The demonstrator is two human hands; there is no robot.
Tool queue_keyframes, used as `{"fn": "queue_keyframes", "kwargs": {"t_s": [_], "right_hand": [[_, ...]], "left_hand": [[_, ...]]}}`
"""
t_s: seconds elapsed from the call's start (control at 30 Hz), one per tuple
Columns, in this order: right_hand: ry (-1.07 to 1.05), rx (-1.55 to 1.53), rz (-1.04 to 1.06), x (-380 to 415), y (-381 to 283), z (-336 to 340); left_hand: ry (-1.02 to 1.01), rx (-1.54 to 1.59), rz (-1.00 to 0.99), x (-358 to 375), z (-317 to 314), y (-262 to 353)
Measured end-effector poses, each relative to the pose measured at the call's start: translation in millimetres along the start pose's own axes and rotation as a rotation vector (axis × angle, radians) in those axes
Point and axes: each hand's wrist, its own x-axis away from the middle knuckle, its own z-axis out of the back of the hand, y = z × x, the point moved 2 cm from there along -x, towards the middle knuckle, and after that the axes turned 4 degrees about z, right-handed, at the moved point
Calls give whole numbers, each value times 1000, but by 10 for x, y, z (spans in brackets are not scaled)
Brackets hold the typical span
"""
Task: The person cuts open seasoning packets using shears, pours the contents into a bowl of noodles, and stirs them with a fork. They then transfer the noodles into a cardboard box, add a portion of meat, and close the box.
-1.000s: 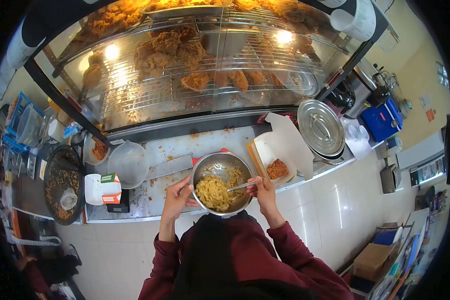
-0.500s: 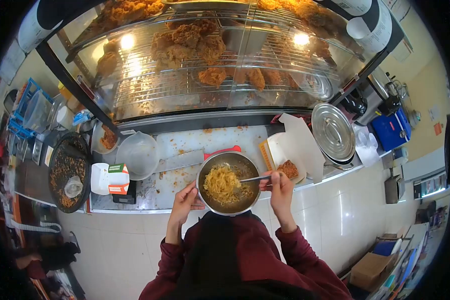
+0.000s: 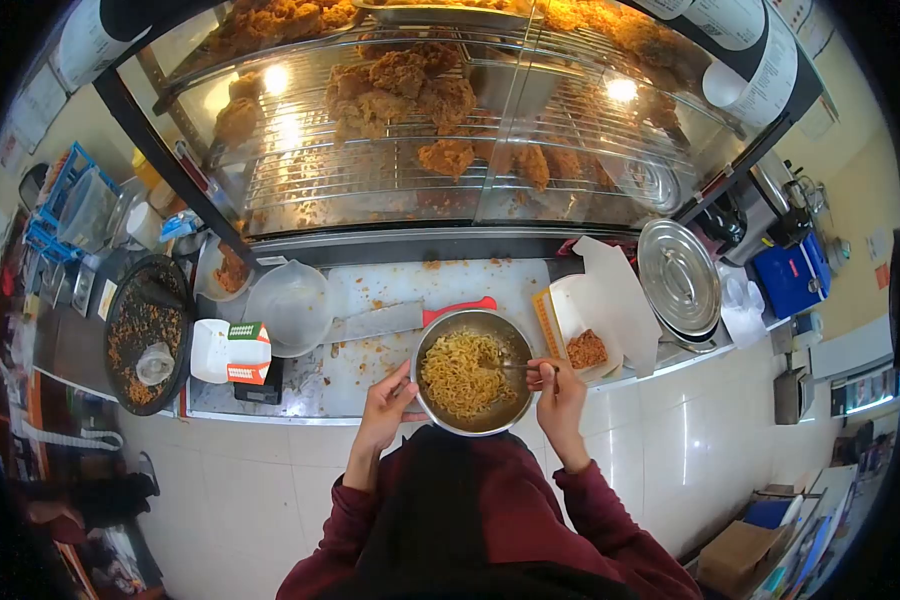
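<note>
A steel bowl (image 3: 515, 420) of cooked noodles (image 3: 460, 370) is in front of me at the counter's near edge. My left hand (image 3: 388, 408) grips its left rim, thumb on top and fingers underneath. In my right hand (image 3: 560, 395) is the handle of a fork (image 3: 515, 366), pinched between thumb and fingers; its head is sunk in the noodles, so its tines are hidden. Just right of the bowl an open takeaway box (image 3: 560, 300) holds a piece of fried chicken (image 3: 587, 349). Behind the bowl lies a cleaver with a red handle (image 3: 460, 308).
A glass display case (image 3: 370, 200) with fried chicken stands along the back. On the left are a plastic tub (image 3: 290, 310), a small carton (image 3: 210, 350) and a black pan of crumbs (image 3: 120, 340). Steel lids (image 3: 680, 275) lie at right.
The fork has gone down into the noodles, which were bunched up and now lie spread across the bowl. The whole view has shifted slightly.
</note>
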Motion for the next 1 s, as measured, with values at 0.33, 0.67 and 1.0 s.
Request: {"fn": "queue_keyframes", "kwargs": {"t_s": [0.33, 0.67, 1.0], "right_hand": [[-20, -358, -636, -133, 464, 37], [123, -261, -268, -320, -349, 239], [-796, 58, 706, -892, -770, -400]], "left_hand": [[43, -54, 28, -131, -273, 264], [36, -79, 76, -116, 28, 83], [-66, -59, 125, -112, 108, 203]]}}
